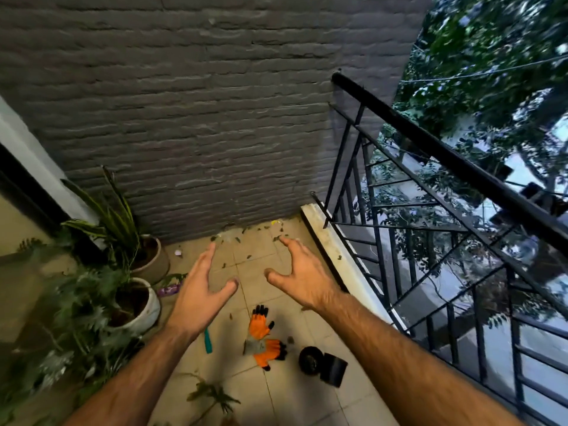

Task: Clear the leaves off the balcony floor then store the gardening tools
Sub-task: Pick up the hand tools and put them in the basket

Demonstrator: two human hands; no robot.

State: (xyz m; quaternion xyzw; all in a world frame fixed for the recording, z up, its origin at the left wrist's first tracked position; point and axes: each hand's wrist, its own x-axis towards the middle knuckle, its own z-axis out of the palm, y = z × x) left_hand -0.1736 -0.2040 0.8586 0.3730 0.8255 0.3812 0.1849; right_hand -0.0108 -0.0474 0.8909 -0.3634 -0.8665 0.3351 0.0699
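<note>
While both hands' fingers [212, 252] spread empty | leaves [236, 239] lie beyond fingertips

Home balcony, upper floor: tiled floor [255, 265], grey brick wall [190, 118], black metal railing [430, 186] over street and trees [491, 56], potted plants [123, 272] along left side.

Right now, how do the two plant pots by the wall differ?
The far pot is beige and stands against the grey wall; the near pot is white and stands closer to the camera. The far pot holds long striped leaves; the near pot's plant is feathery. Both stand upright on the floor.
</note>
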